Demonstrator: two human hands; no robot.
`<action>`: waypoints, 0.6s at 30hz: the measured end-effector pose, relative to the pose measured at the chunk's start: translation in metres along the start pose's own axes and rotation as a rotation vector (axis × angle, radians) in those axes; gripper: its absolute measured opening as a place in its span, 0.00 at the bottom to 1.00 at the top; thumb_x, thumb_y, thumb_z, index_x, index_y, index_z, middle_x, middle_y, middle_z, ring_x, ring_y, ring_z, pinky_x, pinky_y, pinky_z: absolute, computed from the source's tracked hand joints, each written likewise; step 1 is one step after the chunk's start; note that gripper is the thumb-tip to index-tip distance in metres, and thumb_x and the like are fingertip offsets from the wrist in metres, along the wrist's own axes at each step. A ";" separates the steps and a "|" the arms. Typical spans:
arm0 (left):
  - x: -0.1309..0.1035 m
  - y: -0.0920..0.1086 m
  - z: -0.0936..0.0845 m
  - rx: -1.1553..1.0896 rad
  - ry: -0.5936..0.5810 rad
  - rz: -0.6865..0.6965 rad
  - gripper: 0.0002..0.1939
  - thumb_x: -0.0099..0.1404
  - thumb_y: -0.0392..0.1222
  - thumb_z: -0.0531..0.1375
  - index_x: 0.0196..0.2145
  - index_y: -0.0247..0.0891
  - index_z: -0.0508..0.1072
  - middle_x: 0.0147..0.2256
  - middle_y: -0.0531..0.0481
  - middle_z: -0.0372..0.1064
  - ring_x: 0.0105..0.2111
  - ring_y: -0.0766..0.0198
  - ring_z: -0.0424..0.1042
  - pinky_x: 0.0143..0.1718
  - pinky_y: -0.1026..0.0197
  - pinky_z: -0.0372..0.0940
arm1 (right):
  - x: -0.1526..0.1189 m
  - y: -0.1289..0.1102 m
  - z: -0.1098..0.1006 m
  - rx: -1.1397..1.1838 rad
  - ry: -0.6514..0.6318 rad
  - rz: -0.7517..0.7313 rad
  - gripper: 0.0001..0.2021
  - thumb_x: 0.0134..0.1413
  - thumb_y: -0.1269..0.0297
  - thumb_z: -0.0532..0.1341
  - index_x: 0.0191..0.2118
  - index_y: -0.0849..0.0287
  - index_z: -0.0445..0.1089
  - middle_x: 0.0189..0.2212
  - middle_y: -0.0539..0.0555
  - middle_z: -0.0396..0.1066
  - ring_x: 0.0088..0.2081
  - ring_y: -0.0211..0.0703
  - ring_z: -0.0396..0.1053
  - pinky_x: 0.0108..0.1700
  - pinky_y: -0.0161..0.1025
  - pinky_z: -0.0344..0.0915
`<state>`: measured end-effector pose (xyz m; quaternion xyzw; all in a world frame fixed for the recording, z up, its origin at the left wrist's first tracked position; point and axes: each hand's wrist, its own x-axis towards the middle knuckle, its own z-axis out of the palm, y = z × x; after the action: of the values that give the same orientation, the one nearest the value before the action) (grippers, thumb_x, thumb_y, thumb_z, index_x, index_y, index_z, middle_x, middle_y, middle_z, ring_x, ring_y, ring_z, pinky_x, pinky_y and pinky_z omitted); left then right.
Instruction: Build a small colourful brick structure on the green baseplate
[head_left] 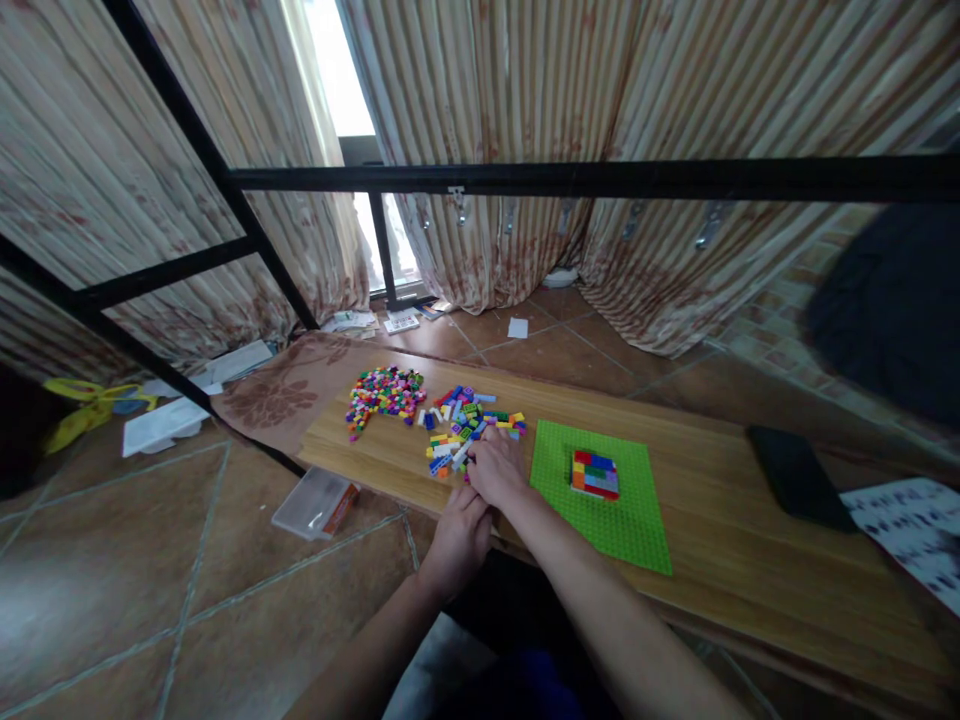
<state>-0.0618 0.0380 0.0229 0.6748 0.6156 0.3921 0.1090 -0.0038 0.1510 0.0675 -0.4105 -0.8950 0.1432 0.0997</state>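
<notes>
My right hand (496, 468) reaches over the near right side of a loose pile of colourful bricks (457, 425), its fingers bent down and partly hidden. Just below it, at the bench's front edge, is my left hand (461, 530), its fingertips close to the right hand; what they hold, if anything, is too small to tell. To the right lies a green baseplate (551, 515) bearing a low block of red, blue, white, orange and purple bricks (595, 475). A heap of tiny multicoloured pieces (386, 393) sits at the left.
The wooden bench (712, 500) carries a dark flat object (799, 477) at the right, beside a printed sheet (911, 530). On the floor at the left is a clear plastic box (307, 503). A black metal rail (525, 180) crosses in front of the curtains.
</notes>
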 end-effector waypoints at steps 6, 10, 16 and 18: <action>0.001 0.002 -0.003 0.016 -0.006 -0.005 0.15 0.63 0.31 0.53 0.45 0.38 0.71 0.45 0.42 0.68 0.46 0.54 0.66 0.47 0.49 0.66 | 0.002 -0.005 0.000 0.005 0.019 0.002 0.10 0.54 0.72 0.55 0.31 0.61 0.75 0.39 0.60 0.68 0.47 0.50 0.59 0.46 0.43 0.57; 0.001 0.002 -0.003 0.016 0.005 0.003 0.14 0.63 0.30 0.52 0.43 0.38 0.72 0.43 0.43 0.69 0.44 0.56 0.67 0.47 0.49 0.66 | -0.004 -0.003 -0.004 0.044 0.085 0.013 0.09 0.56 0.70 0.55 0.36 0.60 0.73 0.40 0.58 0.69 0.48 0.47 0.61 0.50 0.41 0.57; 0.002 0.002 -0.003 0.002 0.015 0.009 0.13 0.65 0.31 0.52 0.43 0.39 0.72 0.45 0.44 0.69 0.49 0.56 0.65 0.50 0.49 0.65 | -0.031 0.012 -0.008 0.421 0.232 0.107 0.09 0.58 0.69 0.54 0.39 0.57 0.70 0.36 0.52 0.74 0.40 0.41 0.69 0.44 0.37 0.62; 0.002 0.003 -0.003 0.001 0.020 0.011 0.11 0.65 0.32 0.53 0.42 0.39 0.72 0.45 0.45 0.69 0.48 0.56 0.66 0.50 0.49 0.65 | -0.042 0.021 -0.007 0.523 0.262 0.179 0.11 0.58 0.68 0.52 0.42 0.56 0.70 0.36 0.51 0.75 0.38 0.41 0.71 0.42 0.37 0.63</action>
<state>-0.0620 0.0381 0.0274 0.6743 0.6130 0.3993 0.1002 0.0398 0.1336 0.0640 -0.4630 -0.7677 0.3226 0.3038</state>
